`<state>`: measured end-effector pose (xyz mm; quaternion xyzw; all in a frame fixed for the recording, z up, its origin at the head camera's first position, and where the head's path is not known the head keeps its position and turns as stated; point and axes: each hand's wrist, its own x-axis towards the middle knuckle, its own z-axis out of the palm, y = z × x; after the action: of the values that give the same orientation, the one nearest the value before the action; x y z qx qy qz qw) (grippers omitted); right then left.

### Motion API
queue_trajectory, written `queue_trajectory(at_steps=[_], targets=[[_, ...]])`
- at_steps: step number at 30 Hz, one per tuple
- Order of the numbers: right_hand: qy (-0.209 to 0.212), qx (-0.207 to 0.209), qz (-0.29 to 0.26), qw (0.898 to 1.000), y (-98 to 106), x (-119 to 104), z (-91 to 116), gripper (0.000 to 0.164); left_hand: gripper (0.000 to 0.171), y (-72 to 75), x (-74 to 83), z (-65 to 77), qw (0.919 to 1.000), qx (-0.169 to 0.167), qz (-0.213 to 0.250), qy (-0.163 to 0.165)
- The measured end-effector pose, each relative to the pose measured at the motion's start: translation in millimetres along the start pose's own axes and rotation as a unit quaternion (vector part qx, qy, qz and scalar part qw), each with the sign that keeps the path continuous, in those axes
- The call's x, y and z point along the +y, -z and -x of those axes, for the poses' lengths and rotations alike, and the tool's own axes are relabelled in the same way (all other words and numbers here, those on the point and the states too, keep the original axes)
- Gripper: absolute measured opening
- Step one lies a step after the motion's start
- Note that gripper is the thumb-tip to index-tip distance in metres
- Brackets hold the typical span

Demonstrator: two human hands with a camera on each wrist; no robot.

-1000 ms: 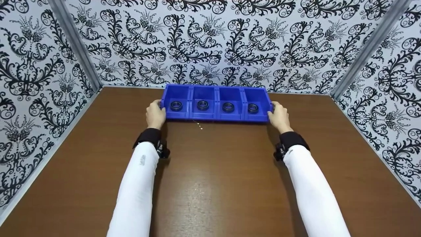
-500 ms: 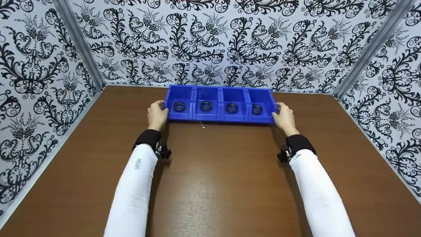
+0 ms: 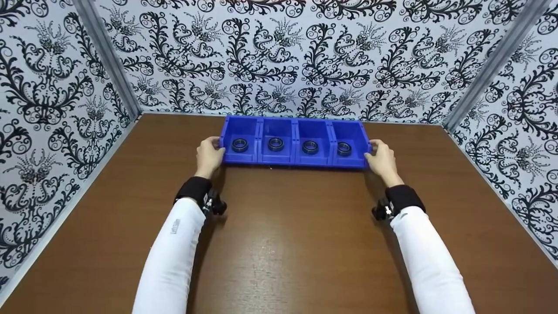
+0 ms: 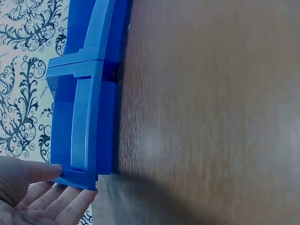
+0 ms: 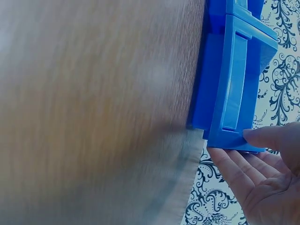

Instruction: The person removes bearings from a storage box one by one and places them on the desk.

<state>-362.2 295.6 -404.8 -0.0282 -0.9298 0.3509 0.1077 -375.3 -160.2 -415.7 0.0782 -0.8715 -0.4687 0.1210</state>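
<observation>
A row of joined blue storage bins (image 3: 279, 159) stands toward the back of the table, its open fronts facing me. Each compartment has one dark ring-shaped bearing on its floor, such as the leftmost bearing (image 3: 239, 145) and the rightmost bearing (image 3: 344, 149). My left hand (image 3: 209, 157) grips the left end wall, thumb over the rim and fingers along the outside, as the left wrist view shows with the end bin (image 4: 84, 126). At the other end my right hand (image 3: 382, 162) pinches the right wall the same way; the right wrist view shows its thumb (image 5: 262, 137) on the edge.
The brown wooden table (image 3: 279, 235) stretches from the bins toward me. Behind it rises a patterned back wall (image 3: 279, 56), with side walls left and right joined by grey corner posts (image 3: 109, 56). Black camera straps (image 3: 194, 189) circle both wrists.
The blue bins, held at both ends, have shifted slightly toward me and a little right in the head view. They now cover most of the small pale specks on the table before them.
</observation>
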Motion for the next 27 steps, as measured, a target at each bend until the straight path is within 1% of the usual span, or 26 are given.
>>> queue_trajectory(at_steps=[10, 17, 27], targets=[[-0.002, -0.007, 0.0, 1.0, 6, 3, 11, 0.046, 0.039, 3.6, 1.3, 9.6, 0.9998, -0.018, -0.003, -0.008], [0.004, -0.014, -0.001, 1.0, 9, 4, 18, 0.047, 0.04, 7.2, 0.7, 16.0, 0.999, -0.029, -0.005, -0.035], [0.0, -0.025, -0.001, 1.0, 12, 6, 27, 0.048, 0.04, 10.1, -2.8, 24.7, 0.9983, -0.043, 0.005, -0.037]])
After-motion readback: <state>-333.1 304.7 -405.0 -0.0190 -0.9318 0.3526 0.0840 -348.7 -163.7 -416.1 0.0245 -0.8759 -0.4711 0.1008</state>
